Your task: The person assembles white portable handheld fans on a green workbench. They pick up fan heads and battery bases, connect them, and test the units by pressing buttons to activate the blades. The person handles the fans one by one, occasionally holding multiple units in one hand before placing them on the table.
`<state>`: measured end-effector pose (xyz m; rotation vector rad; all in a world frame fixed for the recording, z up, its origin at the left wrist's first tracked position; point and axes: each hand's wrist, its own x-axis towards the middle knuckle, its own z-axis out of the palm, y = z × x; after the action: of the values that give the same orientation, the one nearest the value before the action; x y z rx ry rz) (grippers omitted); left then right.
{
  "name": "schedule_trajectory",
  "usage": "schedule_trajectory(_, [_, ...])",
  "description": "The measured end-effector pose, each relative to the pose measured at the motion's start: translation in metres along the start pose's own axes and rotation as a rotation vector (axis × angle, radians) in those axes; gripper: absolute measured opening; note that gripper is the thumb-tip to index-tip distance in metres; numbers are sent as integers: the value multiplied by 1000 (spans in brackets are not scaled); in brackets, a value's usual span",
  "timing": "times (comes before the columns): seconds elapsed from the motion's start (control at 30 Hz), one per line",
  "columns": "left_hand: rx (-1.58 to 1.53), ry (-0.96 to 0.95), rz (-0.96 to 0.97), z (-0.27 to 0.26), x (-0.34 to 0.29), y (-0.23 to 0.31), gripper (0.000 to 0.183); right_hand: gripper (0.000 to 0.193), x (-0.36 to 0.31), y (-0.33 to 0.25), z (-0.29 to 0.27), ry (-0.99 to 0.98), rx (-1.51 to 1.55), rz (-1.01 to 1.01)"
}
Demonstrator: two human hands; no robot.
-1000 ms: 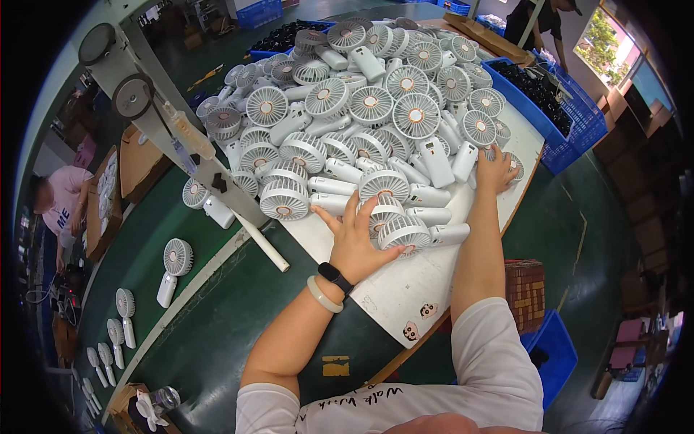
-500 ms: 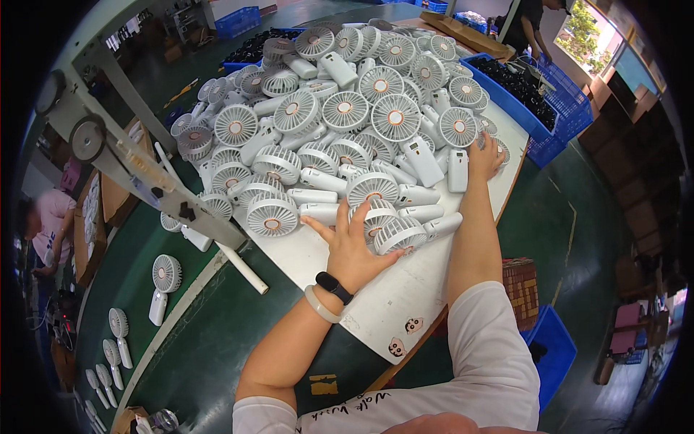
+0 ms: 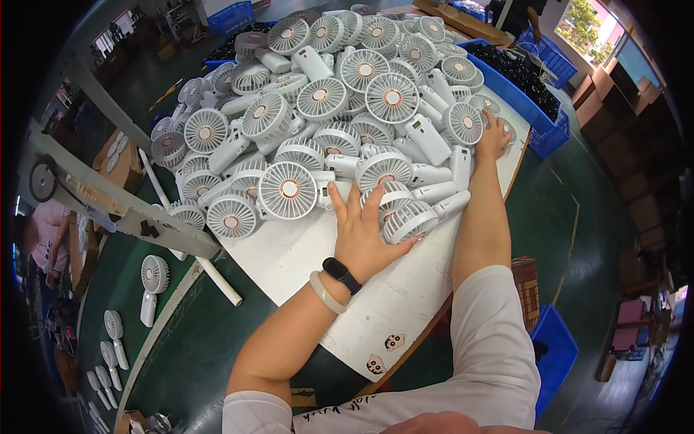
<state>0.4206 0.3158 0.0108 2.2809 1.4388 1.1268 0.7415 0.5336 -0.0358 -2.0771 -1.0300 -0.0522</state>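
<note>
A big heap of white handheld fans with round grilles and orange-ringed hubs covers most of the white tabletop. My left hand, wearing a black band and a pale bangle, spreads its fingers against the near edge of the heap. Its fingers touch a tilted fan lying on its side. Left of those fingertips, another fan faces up. Along the heap's right edge my right hand rests with fingers extended against fans, beside a face-up fan; its fingertips are partly hidden among the grilles.
A blue crate of black parts stands at the back right. On the left, a metal post with rollers leans near the table, and several fans stand in a row along a curved line. Two people are in the background.
The view has shifted slightly. The heap's near-left fans sit differently, and one beside my left fingers has turned its grille upward. Both hands stay against the heap.
</note>
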Motion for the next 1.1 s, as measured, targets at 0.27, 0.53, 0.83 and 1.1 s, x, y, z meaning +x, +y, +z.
schedule_trajectory(0.27, [-63, -12, 26, 18, 18, 2, 94, 39, 17, 6, 15, 7, -6, -31])
schedule_trajectory(0.53, [-59, -13, 45, 39, 40, 5, 92, 45, 55, 33, 27, 17, 35, -76])
schedule_trajectory(0.83, [13, -175, -84, 11, 9, 15, 102, 33, 51, 37, 23, 315, 298, -33])
schedule_trajectory(1.1, [227, -522, 15, -62, -83, 24, 74, 43, 70, 57, 1, 385, 590, -21])
